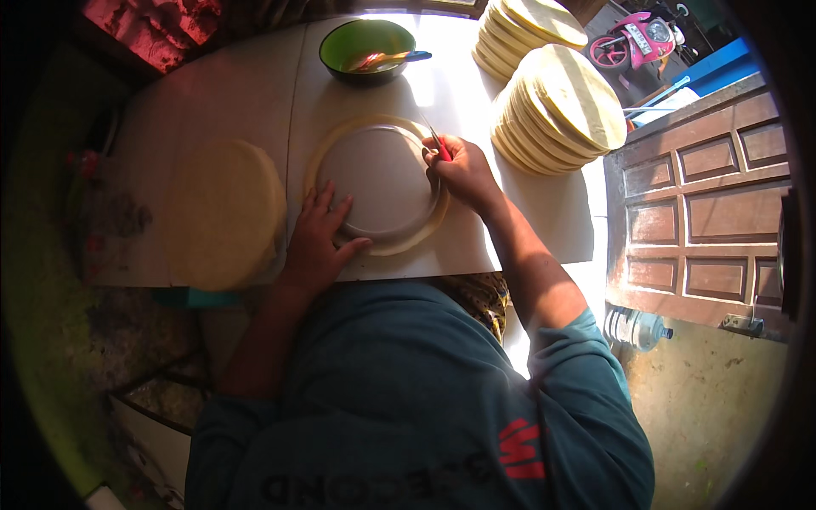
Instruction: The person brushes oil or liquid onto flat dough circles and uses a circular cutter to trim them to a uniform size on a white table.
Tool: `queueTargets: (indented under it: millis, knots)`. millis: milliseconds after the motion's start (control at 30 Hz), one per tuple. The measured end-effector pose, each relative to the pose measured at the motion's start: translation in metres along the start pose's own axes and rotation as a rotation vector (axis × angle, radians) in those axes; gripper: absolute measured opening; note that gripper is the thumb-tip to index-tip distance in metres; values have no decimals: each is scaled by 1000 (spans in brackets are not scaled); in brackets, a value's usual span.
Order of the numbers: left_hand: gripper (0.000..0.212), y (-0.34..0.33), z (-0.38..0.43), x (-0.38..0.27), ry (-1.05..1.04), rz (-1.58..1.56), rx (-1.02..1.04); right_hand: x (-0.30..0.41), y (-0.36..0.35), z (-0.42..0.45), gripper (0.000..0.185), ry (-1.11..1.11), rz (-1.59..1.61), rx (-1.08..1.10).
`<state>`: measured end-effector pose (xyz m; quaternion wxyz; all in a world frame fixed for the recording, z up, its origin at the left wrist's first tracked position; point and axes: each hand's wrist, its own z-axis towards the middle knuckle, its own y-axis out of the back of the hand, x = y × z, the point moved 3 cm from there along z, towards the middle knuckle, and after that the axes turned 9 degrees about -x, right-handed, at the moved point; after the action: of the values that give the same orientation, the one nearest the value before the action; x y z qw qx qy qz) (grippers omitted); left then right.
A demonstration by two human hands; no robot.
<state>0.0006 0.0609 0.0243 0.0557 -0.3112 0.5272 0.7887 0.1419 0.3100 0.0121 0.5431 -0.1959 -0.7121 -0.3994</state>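
Note:
A round plate or lid [382, 178], turned flat on the table, lies on a thin round sheet of dough [310, 166] whose pale edge shows around it. My left hand [325, 236] rests with spread fingers on the plate's lower left rim. In my right hand [449, 159] is a small knife with a red handle [444, 150], its thin blade pointing up and left, at the plate's right edge. To the left stands a stack of round dough sheets [223, 213].
Two tall stacks of pale round sheets [554, 115] [526, 32] stand at the table's back right. A green bowl [366, 48] holding a brush-like utensil [398, 57] is at the back. A brown wooden door [707, 191] and a large water bottle [637, 328] are on the right.

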Motion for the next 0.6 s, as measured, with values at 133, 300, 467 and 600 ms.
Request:
queueTargets:
  millis: [133,300,467,600]
  knots:
    - [70,-3,-2,6,-31,34,-35,0,-2,2,27,29,-3,-52]
    - [70,-6,-3,7,-60,55,-46,-2,-3,0,21,-7,2,-55]
    - [74,0,1,-2,-51,86,8,22,-2,-11,17,237,-353,-121]
    - [69,6,8,-11,-116,90,-5,19,-4,-12,8,575,-350,-232]
